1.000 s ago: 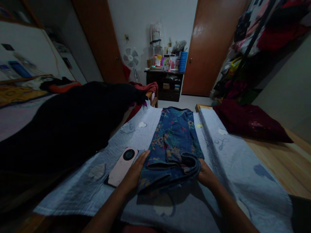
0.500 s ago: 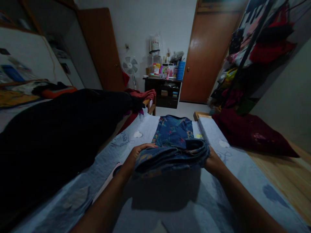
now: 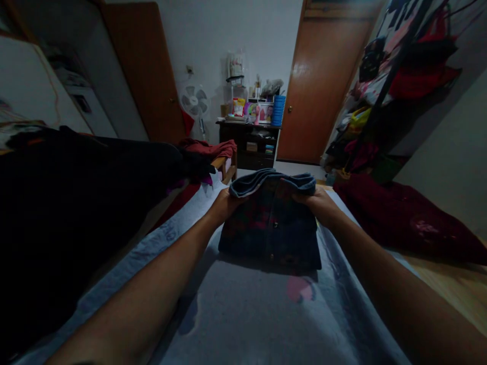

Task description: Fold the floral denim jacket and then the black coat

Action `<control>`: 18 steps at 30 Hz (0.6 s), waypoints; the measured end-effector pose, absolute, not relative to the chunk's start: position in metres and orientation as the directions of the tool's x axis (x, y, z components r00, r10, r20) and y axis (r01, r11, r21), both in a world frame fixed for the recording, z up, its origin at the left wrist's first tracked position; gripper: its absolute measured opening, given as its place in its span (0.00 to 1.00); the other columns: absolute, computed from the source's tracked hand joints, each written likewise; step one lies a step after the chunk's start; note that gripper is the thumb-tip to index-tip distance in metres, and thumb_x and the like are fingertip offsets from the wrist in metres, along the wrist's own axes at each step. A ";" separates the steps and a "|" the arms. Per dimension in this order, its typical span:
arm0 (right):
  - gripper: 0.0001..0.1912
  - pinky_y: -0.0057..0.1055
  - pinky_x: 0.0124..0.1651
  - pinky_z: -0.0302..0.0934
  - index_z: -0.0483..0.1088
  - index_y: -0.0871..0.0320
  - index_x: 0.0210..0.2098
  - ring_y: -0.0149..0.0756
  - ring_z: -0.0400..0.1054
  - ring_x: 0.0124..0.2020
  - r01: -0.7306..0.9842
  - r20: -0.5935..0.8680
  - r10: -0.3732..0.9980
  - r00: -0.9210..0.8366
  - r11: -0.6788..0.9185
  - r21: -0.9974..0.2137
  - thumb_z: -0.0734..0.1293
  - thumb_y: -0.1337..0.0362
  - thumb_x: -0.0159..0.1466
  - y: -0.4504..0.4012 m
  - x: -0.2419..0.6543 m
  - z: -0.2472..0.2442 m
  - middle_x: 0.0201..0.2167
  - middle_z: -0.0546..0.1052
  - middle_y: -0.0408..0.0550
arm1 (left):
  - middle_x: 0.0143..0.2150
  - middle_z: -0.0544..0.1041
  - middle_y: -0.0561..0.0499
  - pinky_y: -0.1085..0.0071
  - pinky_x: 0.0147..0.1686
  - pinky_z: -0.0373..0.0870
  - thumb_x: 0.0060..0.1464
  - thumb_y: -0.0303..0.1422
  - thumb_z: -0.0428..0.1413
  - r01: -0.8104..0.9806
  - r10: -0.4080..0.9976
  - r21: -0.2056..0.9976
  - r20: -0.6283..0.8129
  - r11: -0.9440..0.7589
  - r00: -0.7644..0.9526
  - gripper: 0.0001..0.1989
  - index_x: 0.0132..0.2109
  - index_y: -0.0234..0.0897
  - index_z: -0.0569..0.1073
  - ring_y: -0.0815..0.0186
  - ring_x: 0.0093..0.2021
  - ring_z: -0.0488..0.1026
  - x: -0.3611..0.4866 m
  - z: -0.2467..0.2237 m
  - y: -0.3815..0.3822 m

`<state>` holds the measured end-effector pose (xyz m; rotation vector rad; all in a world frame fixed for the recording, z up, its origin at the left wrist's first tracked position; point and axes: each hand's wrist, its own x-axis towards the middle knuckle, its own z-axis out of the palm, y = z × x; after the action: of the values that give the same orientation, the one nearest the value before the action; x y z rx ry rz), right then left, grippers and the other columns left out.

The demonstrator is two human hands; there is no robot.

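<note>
A dark blue patterned denim garment, folded into a bundle with buttons down its front, stands tilted over the light blue sheet. My left hand grips its upper left edge, and my right hand grips the upper right edge. The fingers of both hands are partly hidden by the cloth. Thick folded layers show along the top, between the two hands.
A large black cloth covers the left side. On the right lies a dark red pillow. Beyond the bed are a fan, a dark cabinet with items on it, a wooden door and hanging bags.
Both hands have moved forward and up with the garment. Its folded layers now face up at the far side, and the buttoned front hangs toward me. The view has shifted slightly.
</note>
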<state>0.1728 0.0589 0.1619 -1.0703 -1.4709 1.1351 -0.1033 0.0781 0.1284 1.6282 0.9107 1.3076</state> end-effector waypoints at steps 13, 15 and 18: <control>0.20 0.29 0.33 0.63 0.74 0.59 0.36 0.36 0.71 0.29 0.325 0.105 0.981 0.164 0.047 -0.945 0.74 0.57 0.45 0.190 0.185 0.074 0.29 0.78 0.43 | 0.31 0.80 0.50 0.66 0.38 0.74 0.34 0.38 0.69 0.009 0.999 1.000 0.008 -0.007 -0.047 0.23 0.40 0.33 0.77 0.61 0.33 0.77 -0.071 0.053 0.209; 0.21 0.28 0.31 0.63 0.73 0.58 0.39 0.36 0.71 0.29 0.306 0.023 0.980 0.199 -0.040 -0.951 0.74 0.58 0.46 0.197 0.186 0.060 0.28 0.77 0.43 | 0.28 0.79 0.50 0.67 0.33 0.74 0.39 0.39 0.67 0.041 0.996 0.998 -0.050 0.054 -0.073 0.19 0.38 0.33 0.76 0.62 0.29 0.77 -0.072 0.041 0.216; 0.22 0.26 0.26 0.62 0.69 0.59 0.43 0.35 0.69 0.25 0.255 -0.091 0.966 0.243 -0.154 -0.955 0.72 0.59 0.50 0.201 0.190 0.044 0.25 0.74 0.43 | 0.25 0.78 0.48 0.67 0.28 0.74 0.45 0.37 0.63 0.089 0.985 0.984 -0.146 0.155 -0.093 0.12 0.34 0.33 0.75 0.62 0.24 0.76 -0.076 0.028 0.219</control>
<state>0.1905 0.2014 0.0443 -1.6035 -1.1650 0.9798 -0.0762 0.2195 0.0281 1.1224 1.4108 1.1111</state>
